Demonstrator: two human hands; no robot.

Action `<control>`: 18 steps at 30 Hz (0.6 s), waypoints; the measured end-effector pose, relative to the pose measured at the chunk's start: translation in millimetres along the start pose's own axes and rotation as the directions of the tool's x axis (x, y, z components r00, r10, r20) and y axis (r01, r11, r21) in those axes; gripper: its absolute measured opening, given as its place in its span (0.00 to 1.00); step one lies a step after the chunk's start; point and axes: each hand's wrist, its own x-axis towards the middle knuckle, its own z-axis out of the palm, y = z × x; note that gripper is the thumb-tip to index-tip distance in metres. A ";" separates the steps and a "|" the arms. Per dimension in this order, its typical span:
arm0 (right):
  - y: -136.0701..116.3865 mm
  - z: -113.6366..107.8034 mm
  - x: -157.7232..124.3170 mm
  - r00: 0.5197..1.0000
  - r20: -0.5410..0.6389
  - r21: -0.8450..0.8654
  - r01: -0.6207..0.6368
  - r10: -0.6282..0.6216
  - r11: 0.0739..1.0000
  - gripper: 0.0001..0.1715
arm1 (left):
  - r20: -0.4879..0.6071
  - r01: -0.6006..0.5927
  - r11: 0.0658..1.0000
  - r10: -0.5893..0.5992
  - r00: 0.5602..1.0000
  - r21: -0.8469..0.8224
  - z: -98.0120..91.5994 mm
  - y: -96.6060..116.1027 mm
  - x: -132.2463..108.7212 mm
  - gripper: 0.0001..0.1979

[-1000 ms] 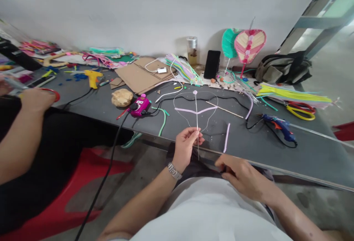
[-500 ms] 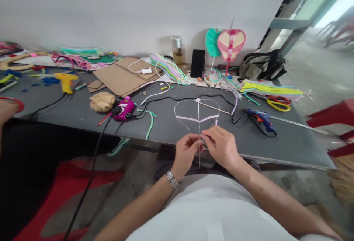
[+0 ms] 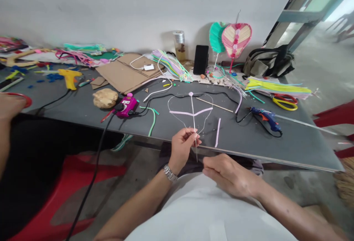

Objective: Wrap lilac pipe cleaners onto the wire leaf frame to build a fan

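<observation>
My left hand (image 3: 186,143) pinches the lower stem of a thin wire frame (image 3: 193,104) near the table's front edge. The frame has a rounded wire outline, a lilac tip on top and a lilac strip (image 3: 177,113) across its middle. Below the table edge, my right hand (image 3: 222,171) is held closed in front of my shirt; whatever its fingers may hold is hidden. A short lilac piece (image 3: 218,132) lies on the table to the right of the frame, and a thin stick (image 3: 215,104) lies above it.
On the right lie a blue glue gun (image 3: 264,117), scissors (image 3: 284,102) and yellow stems (image 3: 276,86). Behind stand a phone (image 3: 200,59), a jar (image 3: 179,47) and two leaf-shaped fans (image 3: 236,40). A purple power adapter (image 3: 126,106) and cables lie left. Another person's hand (image 3: 11,107) holds red-handled scissors.
My right hand has left the stem and moved down toward my body. The wire frame has shifted slightly left in my left hand, and the short lilac piece now shows fully.
</observation>
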 end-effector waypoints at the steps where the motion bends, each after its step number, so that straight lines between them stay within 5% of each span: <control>1: 4.2 0.7 -9.5 0.998 -0.013 -0.014 -0.063 0.063 0.998 0.20 | -0.016 -0.005 1.000 0.005 1.000 -0.001 -3.0 1.4 1.7 0.15; 5: 37.0 -0.1 -25.6 0.943 -0.297 -0.147 -0.203 0.153 0.968 0.09 | -0.049 -0.025 1.000 0.025 0.999 -0.007 -9.7 6.6 4.7 0.16; 9: 61.9 -3.5 -5.4 0.768 -0.584 -0.260 -0.483 0.262 0.836 0.07 | -0.051 -0.039 0.999 0.039 0.998 -0.002 -7.6 7.9 2.4 0.16; 12: 66.2 -4.2 18.1 0.674 -0.610 -0.279 -0.676 0.417 0.682 0.11 | -0.041 -0.039 0.999 0.039 0.998 0.006 -6.0 6.7 0.2 0.16; 18: 61.3 -9.5 38.1 0.587 -0.531 -0.286 -0.803 0.611 0.523 0.07 | -0.037 -0.028 1.000 0.028 0.999 -0.010 -9.0 4.7 0.5 0.16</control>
